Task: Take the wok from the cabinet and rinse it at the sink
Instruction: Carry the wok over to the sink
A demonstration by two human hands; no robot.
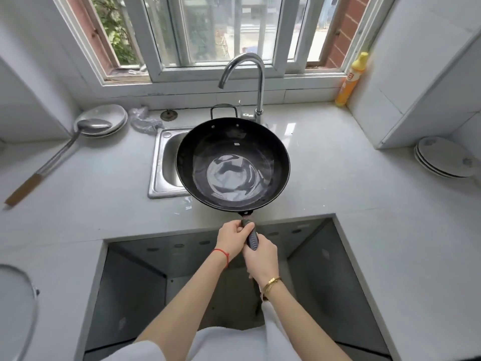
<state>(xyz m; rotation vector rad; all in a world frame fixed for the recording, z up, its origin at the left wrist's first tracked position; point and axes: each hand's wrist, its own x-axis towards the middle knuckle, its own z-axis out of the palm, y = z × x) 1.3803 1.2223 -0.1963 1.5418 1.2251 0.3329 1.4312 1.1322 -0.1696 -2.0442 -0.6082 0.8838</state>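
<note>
Now gripping wok (pixel 232 162) handle with both hands, left hand (pixel 232 237) nearer bowl than right hand (pixel 260 257); fingers wrapped tight, long axis toward faucet (pixel 250 82), over sink (pixel 166 162).

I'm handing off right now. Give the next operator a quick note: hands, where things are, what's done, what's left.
Left hand and right hand: both closed on the wok handle, left nearer the pan.
Wok: out of the cabinet, held over the sink, water pooled in its bottom.
Faucet: no water seen running.
Left: swirl, tip the water into the sink.
</note>
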